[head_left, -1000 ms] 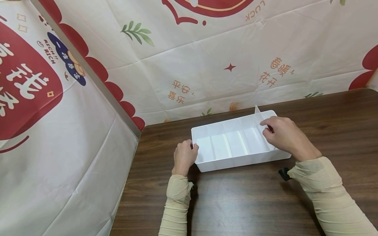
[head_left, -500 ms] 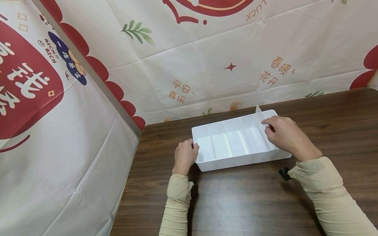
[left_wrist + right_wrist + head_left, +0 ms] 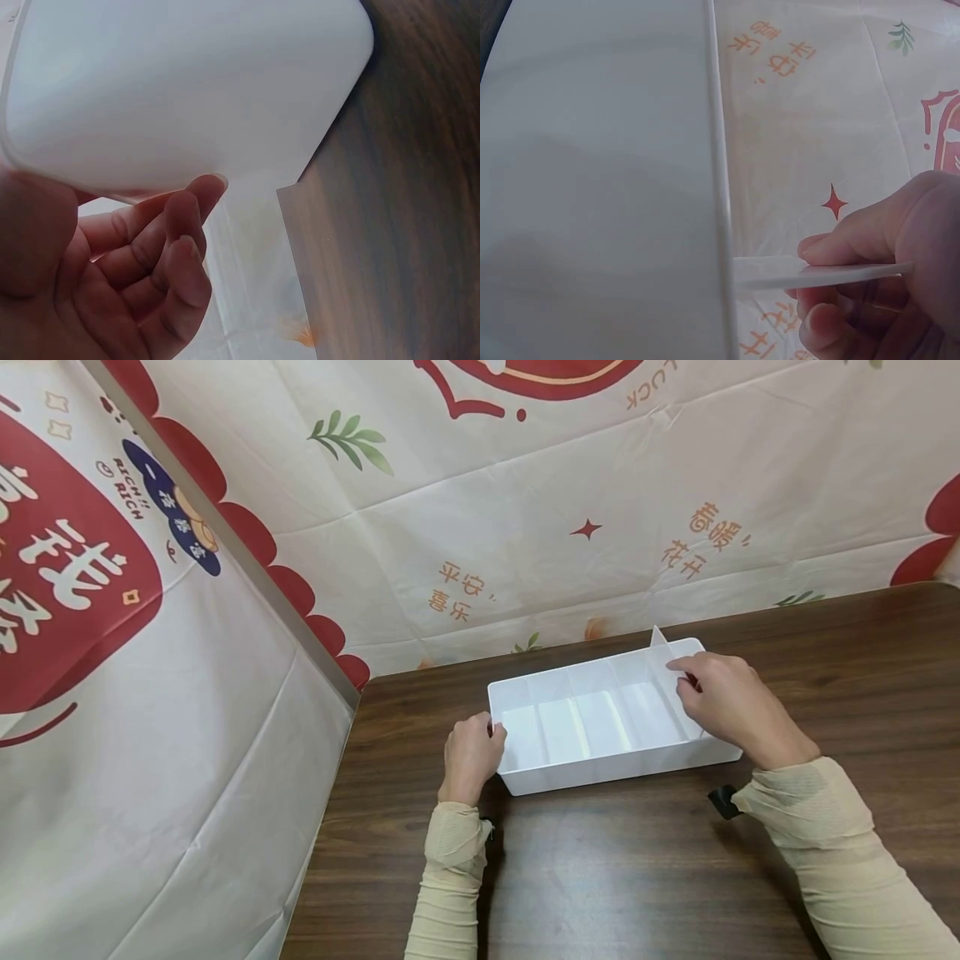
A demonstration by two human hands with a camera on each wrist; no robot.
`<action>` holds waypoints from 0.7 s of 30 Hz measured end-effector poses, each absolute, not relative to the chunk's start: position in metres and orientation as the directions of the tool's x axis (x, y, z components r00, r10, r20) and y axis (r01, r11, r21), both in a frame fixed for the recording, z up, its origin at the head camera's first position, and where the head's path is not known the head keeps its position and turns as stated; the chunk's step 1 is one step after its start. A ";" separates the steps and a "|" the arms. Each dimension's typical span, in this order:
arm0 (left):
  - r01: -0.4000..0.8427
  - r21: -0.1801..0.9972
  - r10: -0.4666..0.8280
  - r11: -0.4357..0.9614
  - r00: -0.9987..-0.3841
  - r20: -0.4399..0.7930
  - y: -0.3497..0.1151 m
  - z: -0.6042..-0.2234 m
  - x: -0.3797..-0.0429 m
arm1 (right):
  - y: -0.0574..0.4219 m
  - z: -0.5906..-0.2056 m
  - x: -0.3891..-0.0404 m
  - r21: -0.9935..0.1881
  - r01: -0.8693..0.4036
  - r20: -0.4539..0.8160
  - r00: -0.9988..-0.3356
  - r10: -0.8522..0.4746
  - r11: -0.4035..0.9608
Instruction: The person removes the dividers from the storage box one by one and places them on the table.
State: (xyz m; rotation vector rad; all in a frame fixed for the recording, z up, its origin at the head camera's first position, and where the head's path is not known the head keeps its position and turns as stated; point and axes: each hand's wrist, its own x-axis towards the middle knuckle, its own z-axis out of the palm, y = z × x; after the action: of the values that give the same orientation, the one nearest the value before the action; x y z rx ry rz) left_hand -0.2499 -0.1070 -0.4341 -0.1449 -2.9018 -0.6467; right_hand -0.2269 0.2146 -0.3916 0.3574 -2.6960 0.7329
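Observation:
A long white plastic box (image 3: 615, 770) rests on the table, with thin ridges crossing its inside. My left hand (image 3: 471, 752) grips the box's left end, thumb over the rim; in the left wrist view, curled fingers (image 3: 187, 277) lie against the outside of the end wall. Near the right end, a thin white divider panel (image 3: 660, 643) stands crosswise inside, its far corner rising above the rim. My right hand (image 3: 723, 693) pinches this divider's upper edge. Seen from the right wrist, the divider (image 3: 772, 281) runs between thumb and fingers, beside the box's side wall (image 3: 607, 165).
The dark wood-grain table (image 3: 600, 877) extends around the box. White cloth printed with red shapes and lettering hangs behind as a backdrop (image 3: 525, 527), and another printed cloth panel (image 3: 225, 735) borders the left side. A small black piece (image 3: 723, 802) shows under the right wrist.
The right index finger has slid slightly toward the far side along the divider. The left hand keeps its hold on the box end, and the box stays in place.

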 end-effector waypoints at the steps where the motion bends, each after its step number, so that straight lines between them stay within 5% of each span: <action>1: 0.130 0.413 0.058 0.901 -0.982 0.182 -0.107 -0.434 -0.250 | 0.215 -0.391 -0.227 -0.446 -0.321 0.373 -0.915 -0.153 0.836; 21: 0.115 0.425 0.045 0.898 -0.984 0.173 -0.107 -0.435 -0.250 | 0.216 -0.378 -0.221 -0.422 -0.329 0.417 -0.898 -0.141 0.845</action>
State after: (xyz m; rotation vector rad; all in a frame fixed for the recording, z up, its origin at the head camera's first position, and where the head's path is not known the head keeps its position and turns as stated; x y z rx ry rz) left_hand -0.2496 -0.1065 -0.4346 -0.1230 -2.9049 -0.6651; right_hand -0.2212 0.2155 -0.3779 0.3512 -2.6487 0.7002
